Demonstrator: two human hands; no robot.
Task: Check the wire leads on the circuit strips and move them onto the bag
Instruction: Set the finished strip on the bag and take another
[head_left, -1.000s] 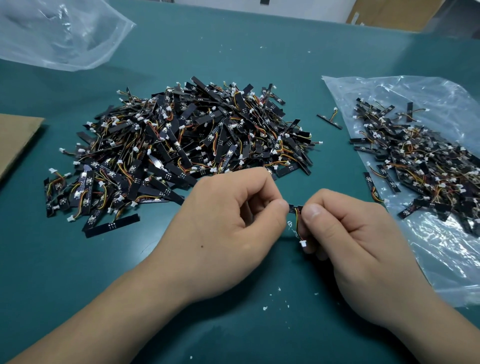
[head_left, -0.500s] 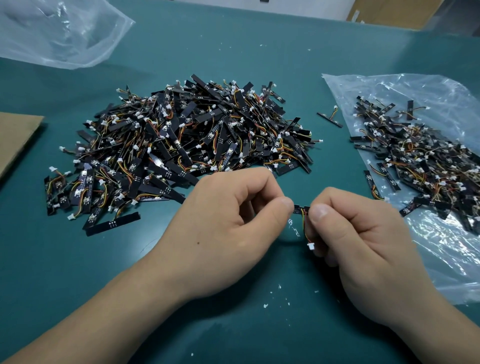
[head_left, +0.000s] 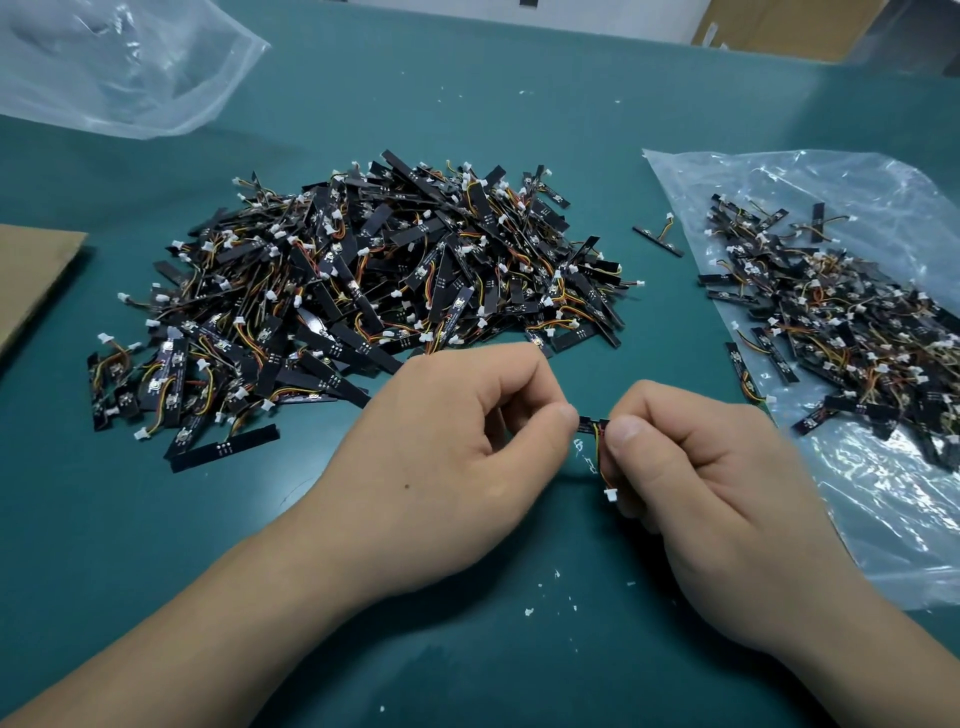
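both hands pinch one circuit strip (head_left: 592, 426) above the bench (head_left: 467, 104): left hand (head_left: 457, 441) fingers clamped on one end, right hand (head_left: 691, 467) on the other, its wire lead (head_left: 598, 457) dangling. the unsorted pile (head_left: 363, 280) lies behind; the bag (head_left: 857, 182) holds more strips.

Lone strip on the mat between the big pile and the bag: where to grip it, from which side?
Pinch the lone strip across its long edges near the upper-left end, probably from above. It lies flat and slanted on the mat, clear of the pile, and its wire lead rises from mid-strip, leaving that end bare.
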